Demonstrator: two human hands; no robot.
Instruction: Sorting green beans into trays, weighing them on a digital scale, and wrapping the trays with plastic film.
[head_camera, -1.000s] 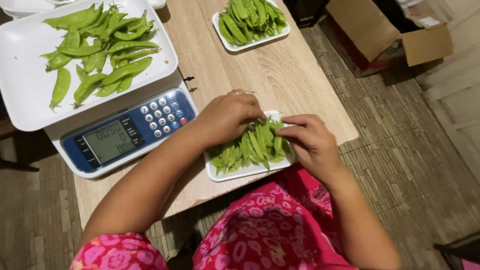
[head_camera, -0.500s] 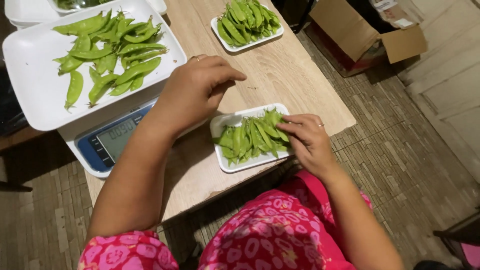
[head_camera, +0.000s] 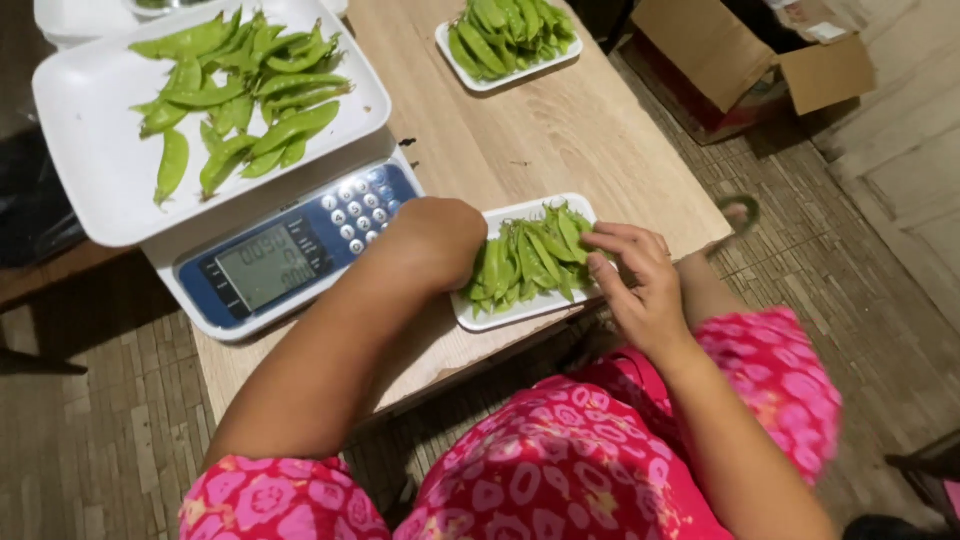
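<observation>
A small white tray (head_camera: 520, 312) heaped with green pea pods (head_camera: 528, 258) sits at the near edge of the wooden table (head_camera: 540, 135). My right hand (head_camera: 635, 280) grips the tray's right end, fingertips lying on the pods. My left hand (head_camera: 440, 238) is curled against the tray's left end, between it and the scale; its fingers are hidden under the hand, so I cannot tell what they hold.
A blue and white digital scale (head_camera: 290, 258) stands to the left, its large white pan (head_camera: 90, 170) carrying loose pea pods (head_camera: 240, 110). Another filled pod tray (head_camera: 470, 75) lies at the far side of the table. An open cardboard box (head_camera: 740, 55) stands on the floor at right.
My left hand rose from the pods toward the scale half a second ago and has dropped back to the tray's left end. My right hand stayed at the tray's right end.
</observation>
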